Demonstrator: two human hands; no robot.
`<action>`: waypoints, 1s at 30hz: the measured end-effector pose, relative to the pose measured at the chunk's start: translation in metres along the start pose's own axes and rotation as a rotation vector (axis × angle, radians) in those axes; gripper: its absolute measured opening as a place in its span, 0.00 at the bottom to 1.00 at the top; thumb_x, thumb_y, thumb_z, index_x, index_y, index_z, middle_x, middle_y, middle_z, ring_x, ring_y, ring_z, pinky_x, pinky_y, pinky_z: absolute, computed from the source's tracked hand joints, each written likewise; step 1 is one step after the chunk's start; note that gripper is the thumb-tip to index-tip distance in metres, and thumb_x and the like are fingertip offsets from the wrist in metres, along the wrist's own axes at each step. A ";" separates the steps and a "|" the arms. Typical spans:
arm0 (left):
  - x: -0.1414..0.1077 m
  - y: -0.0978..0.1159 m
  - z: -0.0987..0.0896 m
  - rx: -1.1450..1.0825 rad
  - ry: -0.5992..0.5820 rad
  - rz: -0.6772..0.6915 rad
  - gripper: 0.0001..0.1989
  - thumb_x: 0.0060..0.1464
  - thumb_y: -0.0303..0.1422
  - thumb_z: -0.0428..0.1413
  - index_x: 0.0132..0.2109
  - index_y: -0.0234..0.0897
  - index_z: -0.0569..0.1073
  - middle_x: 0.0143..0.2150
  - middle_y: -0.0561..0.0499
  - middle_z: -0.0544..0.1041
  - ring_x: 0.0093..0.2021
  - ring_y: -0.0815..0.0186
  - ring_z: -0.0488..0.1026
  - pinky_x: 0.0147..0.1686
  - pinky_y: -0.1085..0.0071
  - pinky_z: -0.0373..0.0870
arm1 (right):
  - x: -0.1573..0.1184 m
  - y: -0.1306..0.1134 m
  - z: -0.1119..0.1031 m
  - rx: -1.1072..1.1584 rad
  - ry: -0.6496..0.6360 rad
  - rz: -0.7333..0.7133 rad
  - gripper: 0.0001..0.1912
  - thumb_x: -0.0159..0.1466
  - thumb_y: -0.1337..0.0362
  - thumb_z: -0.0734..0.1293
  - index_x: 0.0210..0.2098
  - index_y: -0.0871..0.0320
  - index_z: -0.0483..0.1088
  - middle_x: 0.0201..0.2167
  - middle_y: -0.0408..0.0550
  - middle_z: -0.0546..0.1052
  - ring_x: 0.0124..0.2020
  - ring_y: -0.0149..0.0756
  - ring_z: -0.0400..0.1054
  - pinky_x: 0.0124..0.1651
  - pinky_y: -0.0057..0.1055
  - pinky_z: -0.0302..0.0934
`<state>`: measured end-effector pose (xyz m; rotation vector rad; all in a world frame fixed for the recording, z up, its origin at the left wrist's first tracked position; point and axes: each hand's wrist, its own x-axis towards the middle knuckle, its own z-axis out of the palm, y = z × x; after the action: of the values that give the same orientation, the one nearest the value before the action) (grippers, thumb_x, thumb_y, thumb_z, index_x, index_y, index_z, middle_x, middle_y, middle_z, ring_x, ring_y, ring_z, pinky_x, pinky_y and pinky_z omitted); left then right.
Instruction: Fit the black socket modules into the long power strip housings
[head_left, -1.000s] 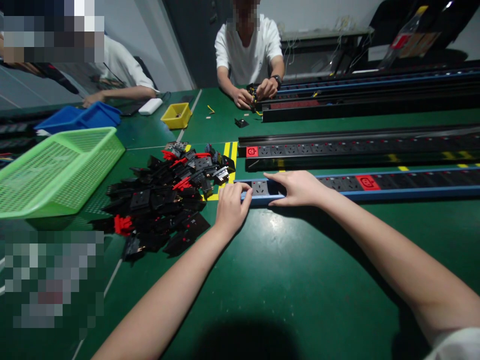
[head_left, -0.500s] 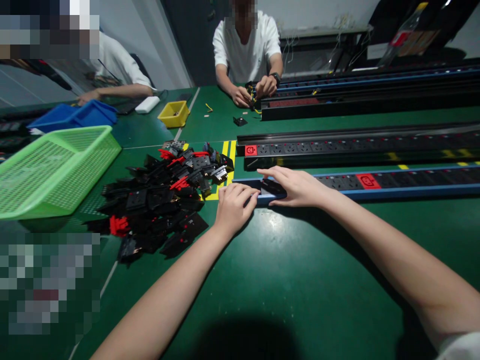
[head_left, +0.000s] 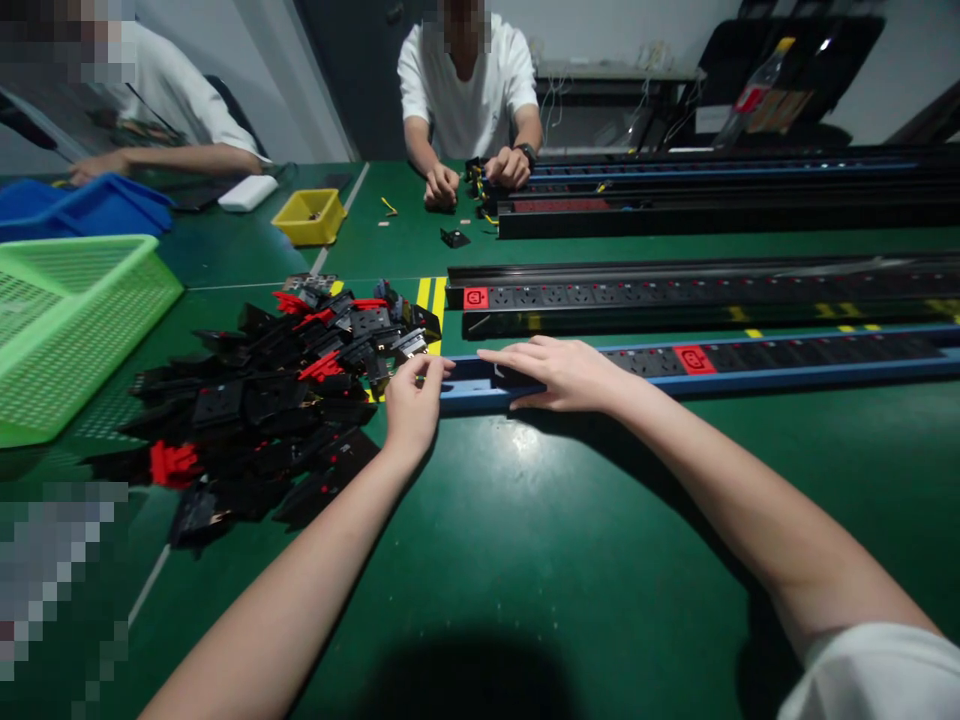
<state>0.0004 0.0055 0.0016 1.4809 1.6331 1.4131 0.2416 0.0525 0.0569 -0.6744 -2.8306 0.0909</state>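
A long blue rail [head_left: 472, 402] lies across the green table, with black socket modules and one red socket [head_left: 693, 360] seated in it. My left hand [head_left: 412, 400] is at the rail's left end, its fingers drawn together; whether anything small is between them is hidden. My right hand [head_left: 562, 373] spans the rail, thumb on the near side and fingers on the far side, around a black module [head_left: 516, 376] in the channel. Between the two hands a stretch of bare blue channel shows. Beside my left hand spreads a pile of black and red modules [head_left: 259, 405].
Behind the blue rail lies a black rail [head_left: 585, 318] with sockets. A green basket [head_left: 82, 330], a blue tray [head_left: 90, 210] and a yellow bin [head_left: 310, 217] stand at the left. Across the table a person [head_left: 469, 100] handles wired parts; another person sits at far left.
The view has shifted right. My left hand has drawn back toward the rail's end, and my right hand has moved left along the rail. More bare channel shows between them.
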 end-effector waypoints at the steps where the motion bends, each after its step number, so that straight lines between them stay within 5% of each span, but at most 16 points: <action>1: 0.000 0.000 0.000 0.000 0.004 0.000 0.15 0.60 0.41 0.51 0.35 0.36 0.77 0.35 0.50 0.80 0.36 0.64 0.76 0.37 0.70 0.69 | 0.000 0.000 0.000 -0.005 0.004 -0.002 0.38 0.65 0.50 0.67 0.70 0.48 0.50 0.60 0.50 0.70 0.50 0.45 0.67 0.44 0.35 0.64; 9: 0.001 -0.002 0.001 0.014 0.030 -0.020 0.14 0.59 0.40 0.52 0.35 0.37 0.78 0.33 0.51 0.80 0.35 0.64 0.76 0.38 0.71 0.69 | -0.003 0.003 0.004 -0.020 0.029 -0.018 0.32 0.64 0.50 0.68 0.65 0.48 0.61 0.59 0.51 0.69 0.51 0.44 0.66 0.42 0.34 0.64; 15: 0.002 -0.001 0.001 -0.001 0.024 -0.032 0.14 0.59 0.40 0.52 0.34 0.36 0.78 0.33 0.51 0.79 0.34 0.65 0.76 0.37 0.71 0.69 | -0.003 0.001 0.001 -0.084 -0.011 -0.069 0.27 0.67 0.52 0.65 0.64 0.44 0.62 0.64 0.43 0.66 0.48 0.43 0.64 0.39 0.34 0.62; 30: 0.003 -0.005 0.002 -0.044 0.008 -0.052 0.16 0.59 0.42 0.51 0.36 0.36 0.78 0.33 0.49 0.78 0.36 0.63 0.75 0.36 0.70 0.70 | 0.002 0.003 -0.002 0.207 0.043 0.003 0.15 0.62 0.52 0.70 0.45 0.51 0.74 0.47 0.47 0.76 0.47 0.40 0.68 0.45 0.35 0.63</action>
<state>-0.0008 0.0093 -0.0029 1.3997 1.6236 1.4190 0.2416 0.0565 0.0588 -0.6265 -2.7290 0.3597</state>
